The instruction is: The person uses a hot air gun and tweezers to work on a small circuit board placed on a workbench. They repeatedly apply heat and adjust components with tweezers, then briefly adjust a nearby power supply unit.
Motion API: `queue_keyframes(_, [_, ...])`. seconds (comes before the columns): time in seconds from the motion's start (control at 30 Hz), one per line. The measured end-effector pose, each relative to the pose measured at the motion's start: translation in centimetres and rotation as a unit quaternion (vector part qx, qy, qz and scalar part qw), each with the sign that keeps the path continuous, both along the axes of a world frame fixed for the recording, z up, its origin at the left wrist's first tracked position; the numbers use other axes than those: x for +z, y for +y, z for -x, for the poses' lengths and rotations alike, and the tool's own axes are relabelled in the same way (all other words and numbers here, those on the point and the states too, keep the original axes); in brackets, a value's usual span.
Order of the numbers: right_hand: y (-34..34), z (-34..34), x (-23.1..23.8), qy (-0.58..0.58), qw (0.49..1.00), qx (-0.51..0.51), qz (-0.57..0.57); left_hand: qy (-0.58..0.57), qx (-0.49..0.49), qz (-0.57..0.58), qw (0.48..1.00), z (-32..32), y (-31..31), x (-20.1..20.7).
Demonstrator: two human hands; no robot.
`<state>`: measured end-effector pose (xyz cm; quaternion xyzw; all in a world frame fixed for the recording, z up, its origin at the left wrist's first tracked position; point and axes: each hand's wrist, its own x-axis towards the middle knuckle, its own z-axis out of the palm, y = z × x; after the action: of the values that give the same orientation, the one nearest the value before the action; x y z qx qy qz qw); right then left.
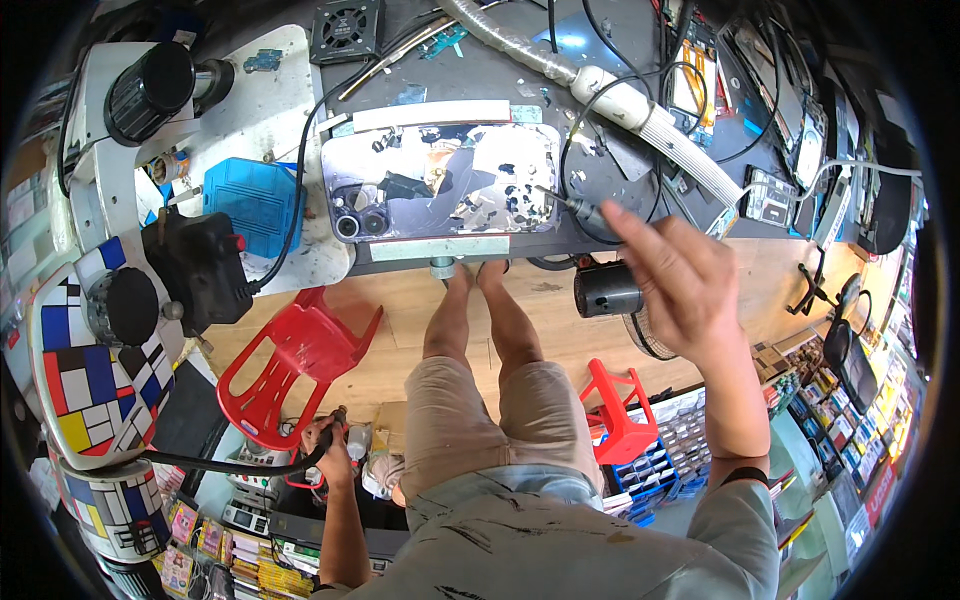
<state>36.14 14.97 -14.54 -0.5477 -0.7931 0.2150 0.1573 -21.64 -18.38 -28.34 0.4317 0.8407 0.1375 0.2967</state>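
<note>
A phone with a shattered white back (500,165) lies sideways in a clamp-like holder (430,115) at the bench edge. Much of its back glass is broken away in patches, and its camera lenses sit at the lower left corner. My right hand (690,280) is closed round a slim grey pen-like tool (590,212), whose thin tip reaches the phone's right end; whether it touches cannot be made out. Low on the left, beside my leg, my left hand (332,445) is closed on a dark handle (338,415) with a thick black hose (230,464).
A white microscope-like stand (90,190) and a blue box (255,205) stand left of the phone. A light-coloured hose nozzle (620,100) hangs over the bench beside black cables. Opened phones (770,205) lie at right. Below are a red chair (310,350) and a red stool (620,420).
</note>
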Motion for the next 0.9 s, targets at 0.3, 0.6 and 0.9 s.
queue_keyframes(0.3, [-1.4, 0.0, 0.4, 0.089, 0.994, -0.065, 0.016, 0.011, 0.003, 0.013, 1.0, 0.8, -0.8, -0.7])
queue_keyframes(0.6, [-1.6, 0.2, -0.2, 0.061, 0.996, -0.057, 0.005, 0.06, -0.033, 0.026, 0.997, 0.5, -0.4, -0.7])
queue_keyframes(0.9, [-2.7, 0.8, 1.3, 0.112, 0.991, -0.059, 0.037, 0.031, -0.024, 0.001, 0.999, 0.2, 0.2, -1.4])
